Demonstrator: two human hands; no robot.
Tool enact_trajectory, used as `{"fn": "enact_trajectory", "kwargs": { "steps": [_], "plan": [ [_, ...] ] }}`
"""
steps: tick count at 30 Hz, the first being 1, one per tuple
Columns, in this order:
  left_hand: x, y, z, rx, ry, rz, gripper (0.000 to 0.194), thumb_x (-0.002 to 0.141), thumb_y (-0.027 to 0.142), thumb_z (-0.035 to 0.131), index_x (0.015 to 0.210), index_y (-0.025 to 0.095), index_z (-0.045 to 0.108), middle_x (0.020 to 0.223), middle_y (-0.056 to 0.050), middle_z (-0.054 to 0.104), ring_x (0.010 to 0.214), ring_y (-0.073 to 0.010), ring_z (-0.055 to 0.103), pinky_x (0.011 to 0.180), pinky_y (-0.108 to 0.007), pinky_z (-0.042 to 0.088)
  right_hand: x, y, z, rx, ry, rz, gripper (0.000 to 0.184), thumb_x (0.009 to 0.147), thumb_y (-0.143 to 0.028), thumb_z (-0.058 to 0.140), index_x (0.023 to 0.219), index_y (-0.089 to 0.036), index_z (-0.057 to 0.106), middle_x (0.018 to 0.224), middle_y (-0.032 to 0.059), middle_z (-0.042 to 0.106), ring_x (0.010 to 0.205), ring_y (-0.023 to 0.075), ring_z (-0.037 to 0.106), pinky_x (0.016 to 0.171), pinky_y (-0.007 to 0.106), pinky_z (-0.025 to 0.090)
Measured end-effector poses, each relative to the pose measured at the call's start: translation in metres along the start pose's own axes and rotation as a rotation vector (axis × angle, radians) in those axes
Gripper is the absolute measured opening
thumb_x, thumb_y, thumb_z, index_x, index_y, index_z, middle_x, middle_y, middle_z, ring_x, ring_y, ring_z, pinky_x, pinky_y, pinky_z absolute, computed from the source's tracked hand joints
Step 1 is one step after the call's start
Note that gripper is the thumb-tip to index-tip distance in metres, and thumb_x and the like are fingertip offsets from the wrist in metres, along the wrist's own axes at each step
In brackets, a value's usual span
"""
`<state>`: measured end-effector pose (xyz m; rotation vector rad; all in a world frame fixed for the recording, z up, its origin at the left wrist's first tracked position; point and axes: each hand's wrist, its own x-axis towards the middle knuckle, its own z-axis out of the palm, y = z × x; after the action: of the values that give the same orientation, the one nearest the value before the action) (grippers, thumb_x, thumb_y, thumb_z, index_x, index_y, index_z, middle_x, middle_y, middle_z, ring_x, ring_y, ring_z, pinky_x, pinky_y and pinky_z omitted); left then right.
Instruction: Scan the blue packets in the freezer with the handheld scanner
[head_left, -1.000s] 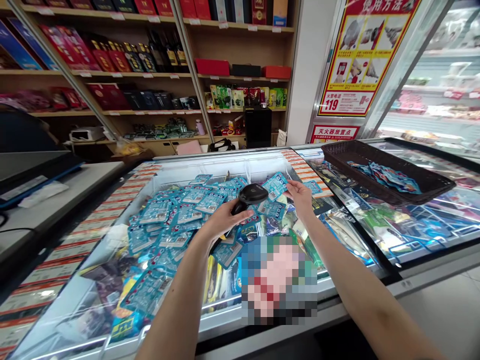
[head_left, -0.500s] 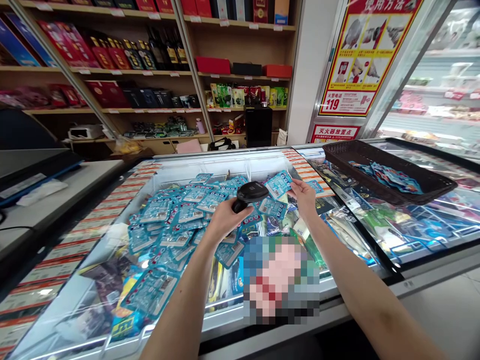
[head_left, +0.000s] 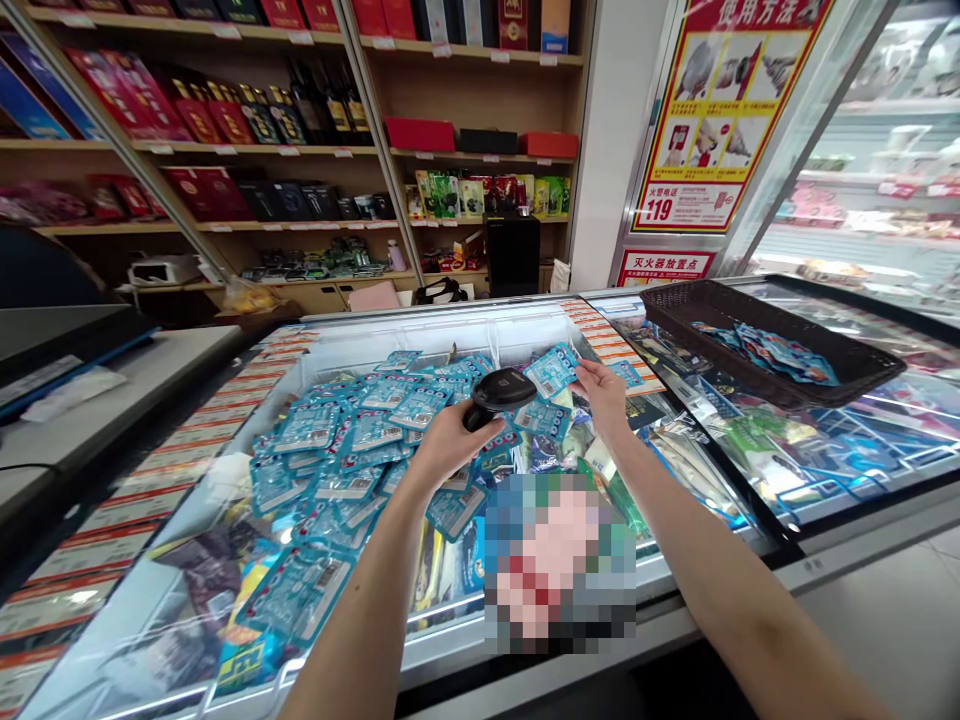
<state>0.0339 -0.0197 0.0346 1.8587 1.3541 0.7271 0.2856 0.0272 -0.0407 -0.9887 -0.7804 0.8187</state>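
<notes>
Fingers (head_left: 588,373) of the right hand (head_left: 606,402) pinching a blue sealed packet (head_left: 551,372) at its near right corner, barcode panel in view, held up just above the far part of a heap of matching blue packets (head_left: 322,470) in a glass-sided chest freezer (head_left: 420,312). Fingers (head_left: 480,425) of the left hand (head_left: 450,445) curled around the grip of a black handheld barcode scanner (head_left: 499,393), its head tilted toward the raised packet, just beside it and not touching. Both hands over the middle of the freezer, forearms reaching in from the near edge. Mixed packets in green, white and yellow (head_left: 600,470) piled to the right of the blue heap, with part of the near contents hidden behind a pixelated patch (head_left: 559,565). To the right, a dark woven basket (head_left: 772,345) holding more blue packets (head_left: 780,352), resting on the glass top of a neighbouring freezer (head_left: 825,470). To the left, a pale counter (head_left: 112,400) beneath a dark screen (head_left: 52,335). At the far side, wooden shelves (head_left: 480,150) stocked with red gift boxes (head_left: 420,134) and bottles (head_left: 322,110), and to the far right, a red-and-yellow instruction poster (head_left: 720,110) above a glass-door chiller (head_left: 862,170)
</notes>
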Motion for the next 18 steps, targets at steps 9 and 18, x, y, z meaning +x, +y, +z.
{"fn": "enact_trajectory", "kwargs": {
  "steps": [9,18],
  "plan": [
    [0.0002,0.0019,-0.0020,0.104,-0.030,0.034,0.040,0.070,0.056,0.061,0.080,0.017,0.061,0.053,0.000,0.057,0.049,-0.0164,0.053,0.045,-0.024,0.032,0.0018,0.0010,-0.0011,0.017,0.023,0.010,0.036,0.063,-0.038,0.075,0.091,-0.017,0.068,0.069,-0.0007,0.064,0.068,0.0145,0.063,0.077,0.039,0.058],
    [-0.0016,0.0028,-0.0025,0.083,-0.068,0.009,0.040,0.072,0.055,0.059,0.085,0.016,0.061,0.052,0.001,0.055,0.048,-0.0153,0.052,0.046,-0.024,0.032,0.0022,-0.0024,-0.0022,0.028,0.021,-0.002,0.038,0.062,-0.040,0.075,0.091,-0.016,0.068,0.067,-0.0010,0.064,0.070,0.0160,0.064,0.076,0.039,0.058]
  ]
}}
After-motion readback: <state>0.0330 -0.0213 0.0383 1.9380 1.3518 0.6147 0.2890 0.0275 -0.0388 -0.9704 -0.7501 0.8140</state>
